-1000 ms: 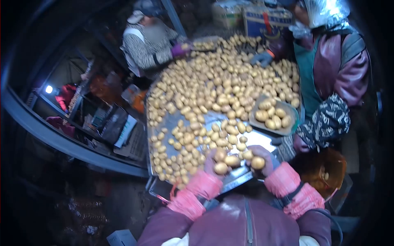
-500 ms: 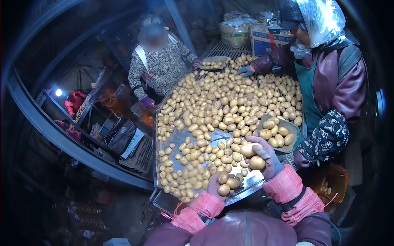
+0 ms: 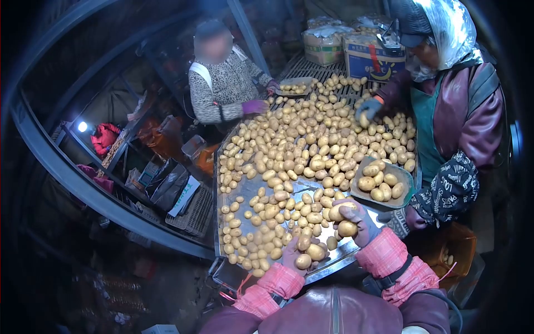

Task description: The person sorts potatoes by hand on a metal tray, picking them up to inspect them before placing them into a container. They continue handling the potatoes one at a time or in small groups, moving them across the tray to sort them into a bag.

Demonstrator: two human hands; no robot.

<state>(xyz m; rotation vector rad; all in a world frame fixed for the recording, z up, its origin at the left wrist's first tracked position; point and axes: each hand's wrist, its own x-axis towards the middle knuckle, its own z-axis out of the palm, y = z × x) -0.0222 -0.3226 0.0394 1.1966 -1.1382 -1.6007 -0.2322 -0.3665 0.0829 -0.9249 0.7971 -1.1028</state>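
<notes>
My left hand [image 3: 291,256], in a pinkish glove, is curled around several potatoes [image 3: 315,252] at the near edge of the metal sorting table [image 3: 337,257]. To its right, my right hand [image 3: 365,225] grips two larger potatoes [image 3: 347,228], its fingers wrapped over them from behind. Both hands hover low over the near edge of a wide spread of loose potatoes [image 3: 300,139]. Just beyond my right hand sits a shallow tray [image 3: 411,192] with several big potatoes in it.
A co-worker in a maroon jacket [image 3: 470,122] stands at the right, one gloved hand [image 3: 367,108] on a potato. Across the table, another person [image 3: 222,89] reaches over the pile beside a second tray [image 3: 295,93]. Boxes [image 3: 367,62] stand at the back. An orange container [image 3: 459,245] is below right.
My hands keep hold of their potatoes, with the right slightly lower. The person opposite has brought a hand onto the pile. The right co-worker's hand has moved right and now has a potato.
</notes>
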